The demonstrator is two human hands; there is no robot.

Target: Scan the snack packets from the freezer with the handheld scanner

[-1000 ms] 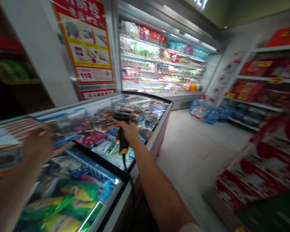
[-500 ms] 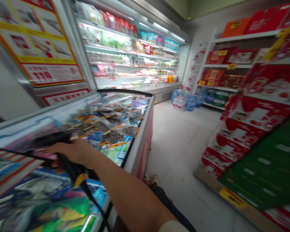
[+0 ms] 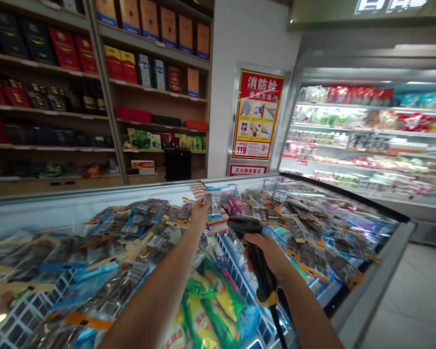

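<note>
My right hand is wrapped around the grip of a black barcode scanner with a yellow collar and a cable running down. Farther in, over the chest freezer, my left hand is closed on the edge of a small clear-and-blue packet, which stands upright and faces me. The scanner's head points toward that packet, with a gap between them. Heaped under my left arm are many similar flat packets with orange and blue tops. Green-and-yellow bags of corn lie between my arms.
The freezer's rim runs along the right, with floor beyond. Wire baskets divide the goods. Behind stand shelves of boxes and bottles, a red fire-hydrant sign and a lit refrigerated display.
The view has swung left, toward the shelves. My left arm now shows, holding a packet. My right hand still grips the scanner, now upright in mid-view.
</note>
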